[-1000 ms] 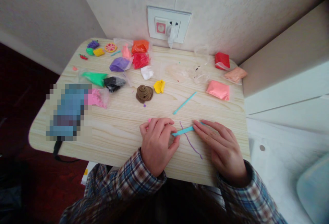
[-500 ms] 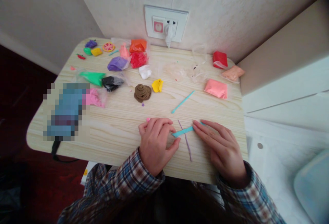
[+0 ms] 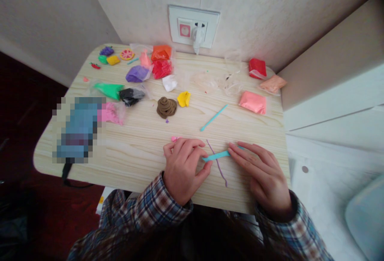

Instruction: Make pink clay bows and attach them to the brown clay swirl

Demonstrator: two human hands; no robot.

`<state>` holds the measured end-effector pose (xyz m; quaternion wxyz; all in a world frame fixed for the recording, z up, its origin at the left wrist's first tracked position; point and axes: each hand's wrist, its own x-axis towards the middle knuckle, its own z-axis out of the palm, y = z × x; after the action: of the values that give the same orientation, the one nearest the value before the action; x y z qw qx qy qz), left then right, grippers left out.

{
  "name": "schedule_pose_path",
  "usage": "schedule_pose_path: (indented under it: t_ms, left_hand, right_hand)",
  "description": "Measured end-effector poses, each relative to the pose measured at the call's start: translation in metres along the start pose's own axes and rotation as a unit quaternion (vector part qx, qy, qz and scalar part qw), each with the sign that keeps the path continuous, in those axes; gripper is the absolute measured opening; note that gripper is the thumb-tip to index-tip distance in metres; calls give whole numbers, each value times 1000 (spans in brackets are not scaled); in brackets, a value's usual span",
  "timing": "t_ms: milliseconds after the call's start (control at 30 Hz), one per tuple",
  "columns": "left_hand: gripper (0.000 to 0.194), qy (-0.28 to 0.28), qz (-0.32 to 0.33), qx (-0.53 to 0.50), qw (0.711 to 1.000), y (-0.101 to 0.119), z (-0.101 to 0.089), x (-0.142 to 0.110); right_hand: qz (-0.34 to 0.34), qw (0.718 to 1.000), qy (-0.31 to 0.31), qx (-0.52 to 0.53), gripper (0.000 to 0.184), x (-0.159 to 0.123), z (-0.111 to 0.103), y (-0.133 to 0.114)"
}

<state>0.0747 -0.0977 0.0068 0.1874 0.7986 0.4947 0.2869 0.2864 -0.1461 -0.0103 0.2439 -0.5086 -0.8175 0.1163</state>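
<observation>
Wood-grain table [image 3: 141, 145], pale, set against the wall; all items below except the socket rest on it. Two hands work at its near edge, in plaid sleeves. Left hand [image 3: 183, 169]: fingers curled, thumb and forefinger pinching the left end of a blue tool [image 3: 218, 156]. Right hand [image 3: 262, 169]: fingers straight, close together, laid over the tool's right end; thumb apart from it. The tool lies slightly aslant between the hands.

Slab [image 3: 79, 127], far left: pixelated, identity not determinable; cable at its near end. Socket [image 3: 194, 27]: on the wall, with a clear plug fitted.

Bags, left group: green bag [image 3: 109, 90], black bag [image 3: 131, 96], purple bag [image 3: 137, 74], others adjoining. Right group: coral bag [image 3: 253, 102], peach bag [image 3: 273, 84], red bag [image 3: 257, 68].

Brown coil [image 3: 167, 108]: stacked, mid-table; yellow piece [image 3: 184, 99] just beside it. Stick [image 3: 214, 118]: blue, slanted, beyond the tool. Strand [image 3: 222, 172]: thin, purple, gently curved, crossing beneath the tool between the hands. Pink piece [image 3: 174, 138]: partly hidden by the left hand. Crumb [image 3: 167, 121]: purple, just nearer than the coil.
</observation>
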Motion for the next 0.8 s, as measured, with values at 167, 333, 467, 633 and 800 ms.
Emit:
schedule_pose_path:
  t_ms: [167,333,467,633,800]
  left_hand:
    - [6,-17,11,-4,1000,2,1,-3]
    - [8,-42,-6,-5,999,2,1,-4]
    - [8,-50,-10,-8,999,2,0,-3]
    - [8,-54,-12,-12,998,3,0,-3]
    - [8,-53,-6,-12,999,3,1,-3]
  right_hand:
    - [5,1000,-12,-4,65,-9,0,-1]
    - [16,999,-19,-21,67,-10,0,-2]
    - [-1,999,-20,-27,68,-9,-1,-2]
    - [8,1000,-8,-23,66,-10,-2,-2]
    - [-23,999,-23,-22,61,-11,-1,-3]
